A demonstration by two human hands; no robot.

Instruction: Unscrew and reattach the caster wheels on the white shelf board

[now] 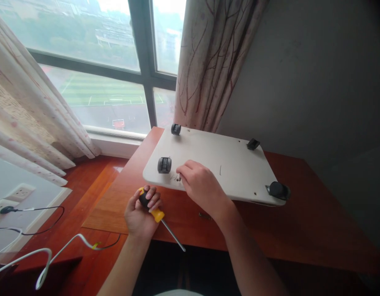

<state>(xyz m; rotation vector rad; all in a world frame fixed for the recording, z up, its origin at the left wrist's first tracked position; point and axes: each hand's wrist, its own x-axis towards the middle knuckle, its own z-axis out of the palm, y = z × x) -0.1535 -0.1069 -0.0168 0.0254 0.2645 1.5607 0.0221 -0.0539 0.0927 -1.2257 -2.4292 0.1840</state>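
My left hand (143, 211) is wrapped round the yellow-and-black handle of a screwdriver (174, 235), whose metal shaft points down and to the right over the table's front edge. My right hand (198, 181) is over the front left part of a white board (205, 150), fingertips pinched together. Whether anything is between them I cannot make out. Just below those fingertips, small dark screws (178, 179) lie on the board. Black casters stand up from its corners: the front left caster (164, 165), back left caster (175, 129), back right caster (253, 144) and front right caster (278, 190).
A reddish-brown wooden table (112, 201) carries the board. Behind it hang a patterned curtain (205, 61) and a window (94, 74). At the left, white cables (48, 263) run near a wall socket (22, 192) with a black plug (7, 210) in it.
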